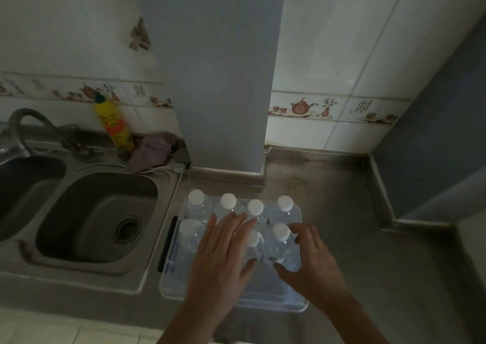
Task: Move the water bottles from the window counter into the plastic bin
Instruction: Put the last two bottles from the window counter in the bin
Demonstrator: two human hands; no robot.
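A clear plastic bin (263,300) sits on the steel counter just right of the sink. Several clear water bottles with white caps stand upright in it, in two rows; the back row starts with a bottle (196,199) at the left. My right hand (313,262) curls around the front-right bottle (282,246), fingers on its side. My left hand (223,254) lies flat with fingers spread over the middle bottles, partly hiding one bottle (254,241) between the hands.
A steel double sink (100,217) with a tap (23,122) lies to the left. A yellow detergent bottle (114,125) and a purple cloth (151,150) stand behind it. A grey pillar (218,80) rises behind the bin. Bare counter (342,199) stretches to the right.
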